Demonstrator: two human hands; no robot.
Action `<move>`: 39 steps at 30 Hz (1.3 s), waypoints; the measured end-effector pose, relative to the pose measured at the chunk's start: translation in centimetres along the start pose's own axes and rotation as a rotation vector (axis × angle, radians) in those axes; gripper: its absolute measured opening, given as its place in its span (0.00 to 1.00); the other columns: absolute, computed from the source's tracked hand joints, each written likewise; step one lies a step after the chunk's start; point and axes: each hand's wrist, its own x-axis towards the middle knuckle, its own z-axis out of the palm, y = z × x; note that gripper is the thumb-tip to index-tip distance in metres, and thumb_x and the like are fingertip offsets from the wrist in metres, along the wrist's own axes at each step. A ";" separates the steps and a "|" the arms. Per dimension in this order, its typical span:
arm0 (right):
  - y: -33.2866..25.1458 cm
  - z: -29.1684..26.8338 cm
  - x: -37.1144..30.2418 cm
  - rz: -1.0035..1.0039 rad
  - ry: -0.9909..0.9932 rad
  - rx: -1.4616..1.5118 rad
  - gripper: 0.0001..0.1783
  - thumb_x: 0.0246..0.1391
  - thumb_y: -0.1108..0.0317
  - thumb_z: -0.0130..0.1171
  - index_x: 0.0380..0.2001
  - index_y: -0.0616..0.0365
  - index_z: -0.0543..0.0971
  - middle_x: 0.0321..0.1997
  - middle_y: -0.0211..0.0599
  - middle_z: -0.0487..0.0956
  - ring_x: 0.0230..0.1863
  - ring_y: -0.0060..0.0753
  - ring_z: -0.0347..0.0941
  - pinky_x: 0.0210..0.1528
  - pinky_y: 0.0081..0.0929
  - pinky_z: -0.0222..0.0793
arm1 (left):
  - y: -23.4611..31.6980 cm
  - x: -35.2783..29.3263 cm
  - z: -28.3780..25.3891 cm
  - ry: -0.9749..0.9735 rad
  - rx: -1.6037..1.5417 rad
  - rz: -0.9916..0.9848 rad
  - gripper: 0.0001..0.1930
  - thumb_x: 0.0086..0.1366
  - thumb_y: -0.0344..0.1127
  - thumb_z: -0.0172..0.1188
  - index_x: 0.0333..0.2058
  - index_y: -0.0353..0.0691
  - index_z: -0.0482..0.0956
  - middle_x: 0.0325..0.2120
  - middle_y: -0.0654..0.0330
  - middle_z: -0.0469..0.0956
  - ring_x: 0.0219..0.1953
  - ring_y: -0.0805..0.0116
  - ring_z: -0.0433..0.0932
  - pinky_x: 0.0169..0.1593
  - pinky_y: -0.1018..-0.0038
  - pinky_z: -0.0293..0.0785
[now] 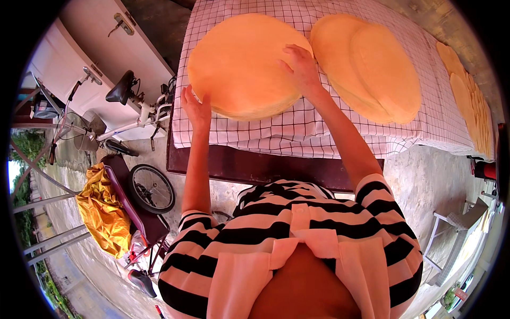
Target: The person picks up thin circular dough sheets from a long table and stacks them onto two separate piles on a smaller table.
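Note:
A thick stack of large, round, yellow-orange pancakes [241, 64] lies in front of me on a checked cloth [303, 127]. At its left edge is my left hand [196, 109], fingers up and apart, with the fingertips beside the rim. My right hand [302, 69] reaches over the stack's right side, thumb and fingers spread and nothing gripped in them. Whether the fingertips touch the top pancake I cannot tell. Just right of this hand, a second pile of pancakes [388, 69] lies with its layers fanned out and overlapping.
More flat pancakes [465, 95] overlap along the table's far right end. Below the cloth shows a dark red table edge [223, 162]. To my left stand a white bicycle [133, 114], a white door [101, 37] and a tricycle with a yellow cover [103, 212]. A metal-framed seat [451, 228] is at right.

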 end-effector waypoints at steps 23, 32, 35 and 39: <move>-7.9 3.6 -4.6 -0.422 -0.628 -0.185 0.35 0.52 0.39 0.41 0.60 0.45 0.59 0.65 0.49 0.52 0.66 0.61 0.40 0.63 0.60 0.31 | -1.1 4.5 3.8 -0.185 0.540 0.091 0.38 0.62 0.56 0.43 0.59 0.29 0.50 0.62 0.44 0.44 0.65 0.47 0.38 0.62 0.51 0.42; -11.2 7.6 -5.1 -0.552 -0.472 -0.341 0.42 0.52 0.40 0.40 0.64 0.52 0.45 0.67 0.47 0.46 0.62 0.74 0.39 0.56 0.70 0.38 | -0.6 4.4 4.1 -0.269 0.548 0.032 0.39 0.61 0.55 0.43 0.60 0.30 0.47 0.63 0.47 0.40 0.65 0.46 0.35 0.62 0.51 0.41; -11.4 8.2 -5.4 -0.587 -0.407 -0.531 0.44 0.50 0.44 0.47 0.64 0.52 0.45 0.67 0.43 0.48 0.63 0.71 0.41 0.57 0.69 0.38 | -1.5 4.5 4.3 -0.242 0.530 0.058 0.39 0.61 0.55 0.44 0.60 0.30 0.48 0.63 0.46 0.42 0.65 0.45 0.37 0.62 0.53 0.42; -11.7 6.0 -4.9 -0.486 -0.587 -0.240 0.36 0.54 0.49 0.46 0.60 0.57 0.53 0.64 0.45 0.53 0.63 0.67 0.45 0.57 0.64 0.45 | -1.9 4.6 4.2 -0.210 0.414 0.102 0.37 0.61 0.54 0.46 0.58 0.28 0.52 0.61 0.42 0.45 0.63 0.43 0.44 0.62 0.59 0.48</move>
